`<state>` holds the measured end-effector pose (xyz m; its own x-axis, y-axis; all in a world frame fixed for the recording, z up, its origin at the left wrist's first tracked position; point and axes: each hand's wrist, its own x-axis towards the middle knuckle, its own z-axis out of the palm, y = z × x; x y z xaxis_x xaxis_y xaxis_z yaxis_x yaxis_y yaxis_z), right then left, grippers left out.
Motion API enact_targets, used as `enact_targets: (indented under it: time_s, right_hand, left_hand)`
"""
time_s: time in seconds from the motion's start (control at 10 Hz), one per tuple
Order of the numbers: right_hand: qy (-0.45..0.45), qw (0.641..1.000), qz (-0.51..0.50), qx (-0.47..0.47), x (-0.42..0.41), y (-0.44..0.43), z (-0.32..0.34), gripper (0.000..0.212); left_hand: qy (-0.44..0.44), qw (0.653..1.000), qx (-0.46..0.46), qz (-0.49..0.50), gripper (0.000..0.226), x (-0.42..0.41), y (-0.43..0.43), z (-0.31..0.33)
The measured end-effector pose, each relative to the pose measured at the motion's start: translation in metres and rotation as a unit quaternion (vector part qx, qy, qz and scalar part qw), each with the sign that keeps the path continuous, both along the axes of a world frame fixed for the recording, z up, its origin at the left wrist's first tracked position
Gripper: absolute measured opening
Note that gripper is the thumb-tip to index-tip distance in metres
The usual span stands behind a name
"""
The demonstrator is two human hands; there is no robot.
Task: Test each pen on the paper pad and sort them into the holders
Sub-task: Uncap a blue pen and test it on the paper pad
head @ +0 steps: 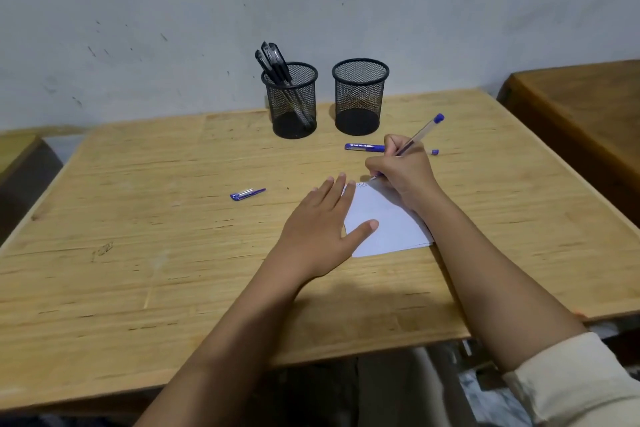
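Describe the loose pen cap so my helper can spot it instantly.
On the wooden table, look left of the paper pad and the left hand. The cap lies alone there: short, blue, with a clear clip, much stubbier than the pens.

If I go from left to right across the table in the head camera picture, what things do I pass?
Small blue pen cap → black mesh holder with dark pens → empty black mesh holder → right hand writing with a clear blue-capped pen.
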<state>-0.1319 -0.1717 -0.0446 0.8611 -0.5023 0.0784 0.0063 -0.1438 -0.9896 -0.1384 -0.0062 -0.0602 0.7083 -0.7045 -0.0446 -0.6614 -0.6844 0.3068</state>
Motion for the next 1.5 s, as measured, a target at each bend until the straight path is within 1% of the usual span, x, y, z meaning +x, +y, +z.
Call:
enact_targets:
  time_s: [0.2, 0.3, 0.7, 1.2, 1.3, 1.5]
  right_hand:
    - [0.0, 0.999, 0.006, -0.036, -0.0021, 0.0046, 0.0018, 0.042]
    - [-0.003, 0.999, -0.01, -0.04, -0.0031, 0.0053, 0.002, 0.04]
    - [0.01, 0.997, -0.022, -0.067, -0.004, 0.006, 0.0021, 0.039]
    - [0.029, 0.998, -0.04, -0.05, -0.006, 0.0075, 0.0067, 0.039]
    - [0.034, 0.997, -0.058, -0.029, -0.0061, 0.009, 0.0077, 0.04]
    - [0.046, 0.997, -0.05, -0.028, -0.0048, 0.009, 0.007, 0.039]
  left_hand:
    - [-0.001, 1.0, -0.002, 0.001, 0.071, 0.0007, 0.0, -0.001]
    - [-0.002, 1.0, -0.002, 0.002, 0.071, -0.0002, 0.0001, -0.0014]
    - [0.003, 1.0, -0.004, 0.003, 0.071, -0.0001, 0.0001, -0.0006]
    - [0.004, 1.0, -0.003, 0.004, 0.071, 0.0006, -0.0001, -0.0015]
    - [0.004, 1.0, -0.004, 0.003, 0.071, 0.0003, 0.0003, -0.001]
    - [0.004, 1.0, -0.005, 0.003, 0.071, 0.0004, 0.0004, -0.0012]
